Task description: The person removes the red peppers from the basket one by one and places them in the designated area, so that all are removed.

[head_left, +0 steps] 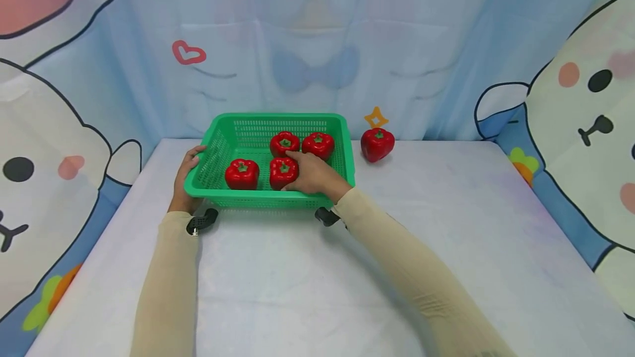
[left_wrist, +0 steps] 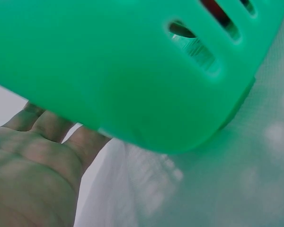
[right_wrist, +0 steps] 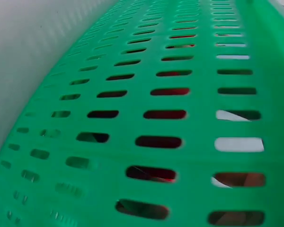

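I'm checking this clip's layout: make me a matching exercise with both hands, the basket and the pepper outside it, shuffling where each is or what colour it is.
Column one
1. Left hand
2. Basket
3. Outside pepper
4. Right hand

Column two
A. On the table, right of the basket
B. Holding the front right pepper inside the basket
C. Touching the basket's left end
D. Green, with slots in its walls

Right pairs: 1-C, 2-D, 3-A, 4-B
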Motion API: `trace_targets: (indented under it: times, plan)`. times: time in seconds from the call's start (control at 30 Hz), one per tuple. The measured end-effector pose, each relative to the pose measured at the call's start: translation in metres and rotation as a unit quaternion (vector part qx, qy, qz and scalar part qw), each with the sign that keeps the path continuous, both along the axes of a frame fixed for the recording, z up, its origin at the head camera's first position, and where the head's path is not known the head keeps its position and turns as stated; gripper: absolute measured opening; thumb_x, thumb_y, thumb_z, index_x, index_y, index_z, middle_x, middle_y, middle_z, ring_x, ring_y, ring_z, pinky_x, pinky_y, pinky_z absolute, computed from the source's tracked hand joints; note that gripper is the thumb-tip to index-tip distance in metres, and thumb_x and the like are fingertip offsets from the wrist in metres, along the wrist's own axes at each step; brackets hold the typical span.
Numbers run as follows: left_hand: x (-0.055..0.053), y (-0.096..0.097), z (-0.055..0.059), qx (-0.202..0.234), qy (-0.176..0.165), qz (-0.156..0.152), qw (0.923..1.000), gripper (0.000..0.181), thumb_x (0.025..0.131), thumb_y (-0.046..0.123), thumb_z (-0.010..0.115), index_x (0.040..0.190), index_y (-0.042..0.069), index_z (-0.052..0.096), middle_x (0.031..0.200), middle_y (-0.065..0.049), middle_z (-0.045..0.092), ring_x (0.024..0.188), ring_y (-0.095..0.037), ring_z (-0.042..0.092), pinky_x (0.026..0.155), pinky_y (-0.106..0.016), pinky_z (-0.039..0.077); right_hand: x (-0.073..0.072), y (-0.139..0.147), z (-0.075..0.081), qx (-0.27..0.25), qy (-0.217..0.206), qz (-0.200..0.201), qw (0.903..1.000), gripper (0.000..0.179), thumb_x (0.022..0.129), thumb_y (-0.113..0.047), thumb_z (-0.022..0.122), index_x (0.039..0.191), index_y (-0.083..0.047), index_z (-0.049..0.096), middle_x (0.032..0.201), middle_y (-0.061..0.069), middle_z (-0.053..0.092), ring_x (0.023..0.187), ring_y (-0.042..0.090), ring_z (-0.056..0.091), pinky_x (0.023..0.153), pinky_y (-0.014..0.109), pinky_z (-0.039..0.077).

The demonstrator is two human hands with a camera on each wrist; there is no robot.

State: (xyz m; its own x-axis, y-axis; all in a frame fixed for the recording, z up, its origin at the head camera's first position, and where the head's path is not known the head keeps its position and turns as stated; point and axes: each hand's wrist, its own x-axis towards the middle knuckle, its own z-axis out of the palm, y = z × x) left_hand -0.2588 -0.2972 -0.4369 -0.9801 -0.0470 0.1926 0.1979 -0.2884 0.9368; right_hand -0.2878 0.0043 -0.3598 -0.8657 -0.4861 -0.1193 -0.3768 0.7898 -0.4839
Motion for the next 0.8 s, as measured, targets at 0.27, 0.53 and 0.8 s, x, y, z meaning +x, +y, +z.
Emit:
trace_targets:
  times: [0.27,0.53,0.8]
  plan:
    - [-0.0009,-0.0001,0.0001,-0.004,-0.001,0.001,1.0,0.024,0.106,0.029,0.033,0.128,0.029,0.044,0.133,-0.002,0.042,0.113,-0.016,0.052,0.087,-0.022,0.052,-0.0007,0.0003,-0.0037,-0.018,0.008,-0.008,0.9998,0.08,0.08,-0.032,0.082,0.147,-0.012,0.042,0.143,0.008,0.052,0.13,0.026,0.049,0.102,0.044,0.049]
    - [-0.0009,-0.0007,-0.001,-0.014,-0.001,0.003,0.9999,0.025,0.106,0.03,0.033,0.128,0.03,0.044,0.135,-0.003,0.041,0.116,-0.018,0.05,0.089,-0.022,0.052,0.0025,0.0031,-0.0036,-0.053,0.025,-0.022,0.998,0.079,0.08,-0.033,0.081,0.142,-0.007,0.04,0.138,0.011,0.052,0.127,0.025,0.049,0.101,0.044,0.05]
    - [-0.0008,-0.0014,-0.0013,-0.017,-0.005,0.005,0.9998,0.025,0.106,0.031,0.035,0.129,0.03,0.044,0.134,-0.003,0.043,0.113,-0.016,0.053,0.088,-0.021,0.053,0.006,0.0064,-0.0024,-0.114,0.042,-0.043,0.9917,0.08,0.078,-0.03,0.083,0.14,-0.008,0.038,0.134,0.01,0.054,0.121,0.025,0.054,0.093,0.043,0.055]
